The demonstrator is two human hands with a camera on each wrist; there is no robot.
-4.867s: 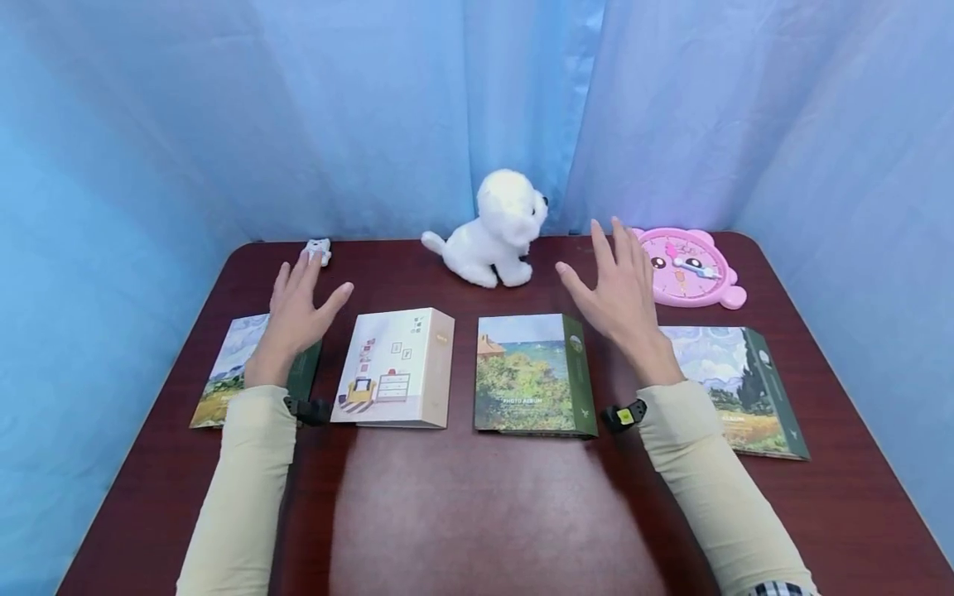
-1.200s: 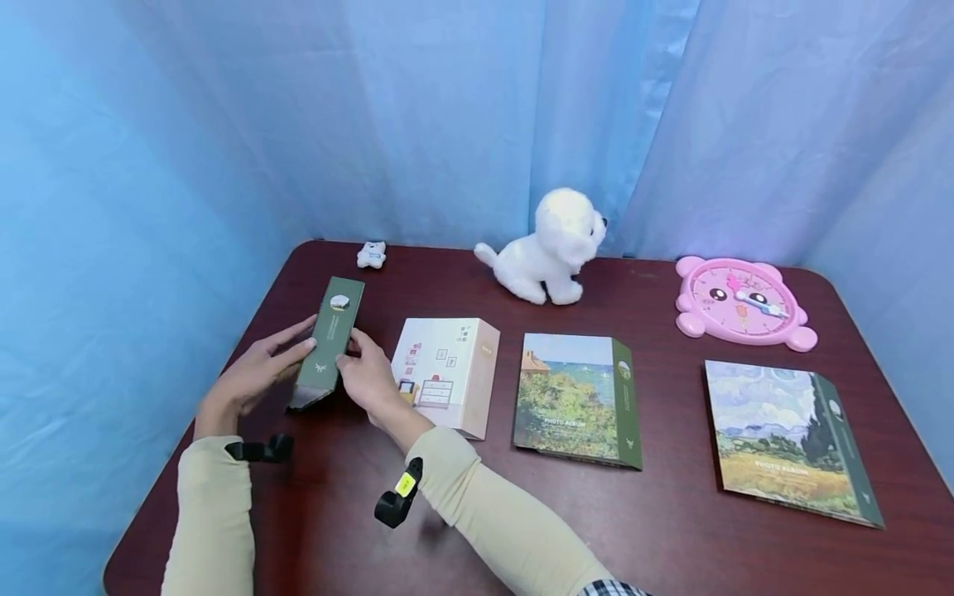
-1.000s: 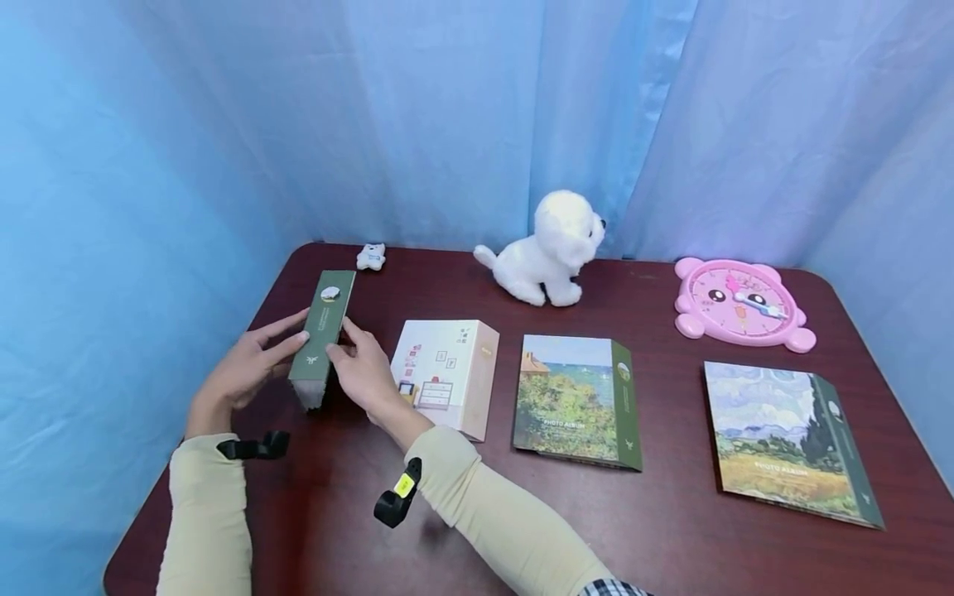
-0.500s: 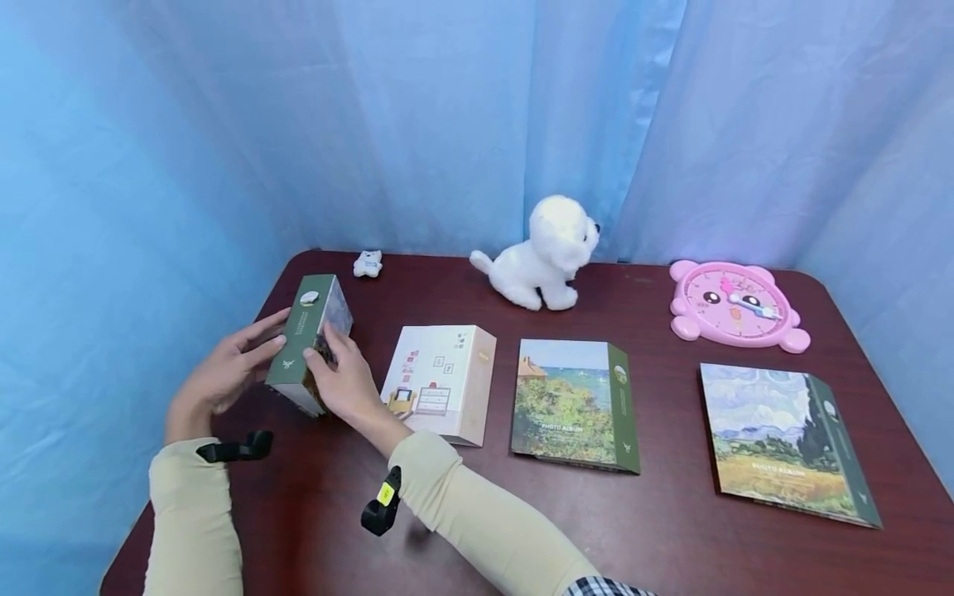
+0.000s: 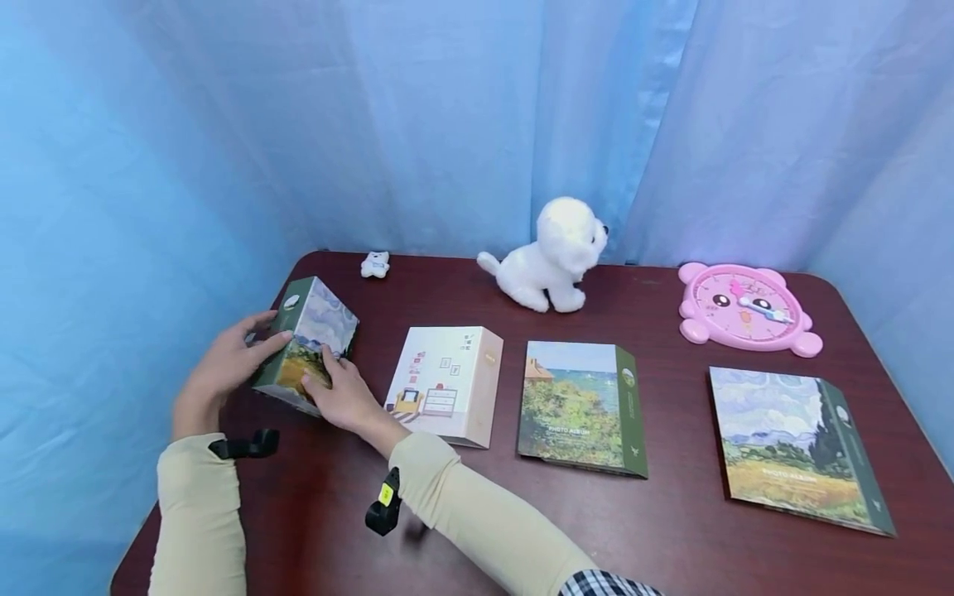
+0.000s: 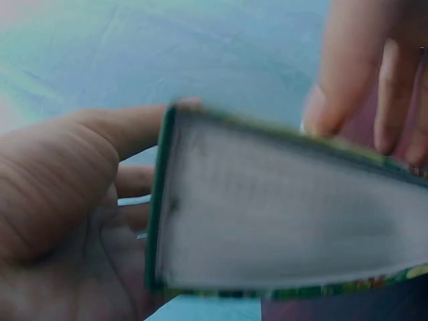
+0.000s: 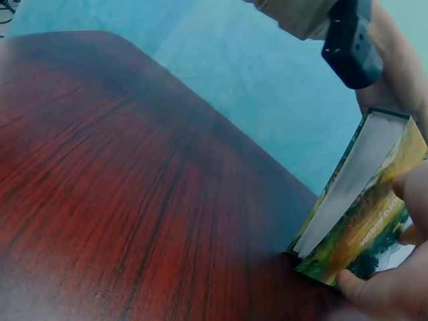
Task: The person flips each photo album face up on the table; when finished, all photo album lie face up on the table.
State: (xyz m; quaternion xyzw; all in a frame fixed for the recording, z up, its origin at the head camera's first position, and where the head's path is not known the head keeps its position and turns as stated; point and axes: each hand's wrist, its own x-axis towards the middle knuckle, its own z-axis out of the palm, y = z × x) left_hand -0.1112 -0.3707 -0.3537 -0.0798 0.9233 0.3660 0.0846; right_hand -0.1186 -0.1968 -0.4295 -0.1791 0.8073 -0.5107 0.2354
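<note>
At the left of the table in the head view, a thick photo album [image 5: 316, 331] stands tilted, its landscape cover facing up and right. My left hand [image 5: 227, 364] holds its green spine [image 5: 277, 352], with the thumb near the cover's edge and the other fingers partly hidden. On the cover lie the fingers of my right hand [image 5: 350, 397], gripping the album from the right. The left wrist view shows the album's white page block [image 6: 281, 200] end-on, blurred. In the right wrist view, the album's lower corner [image 7: 301, 257] is close to the tabletop.
A white album [image 5: 440, 381], a seaside photo album [image 5: 574, 406] and another landscape album [image 5: 790, 439] lie in a row to the right. Behind them are a small white bear figure [image 5: 375, 265], a white plush dog [image 5: 555, 257] and a pink toy clock [image 5: 745, 306].
Earliest, both hands hover with fingers spread and the album lies flat. Later both hold it spine up. Now it has rolled over, the spine leftward and the cover turned more upward.
</note>
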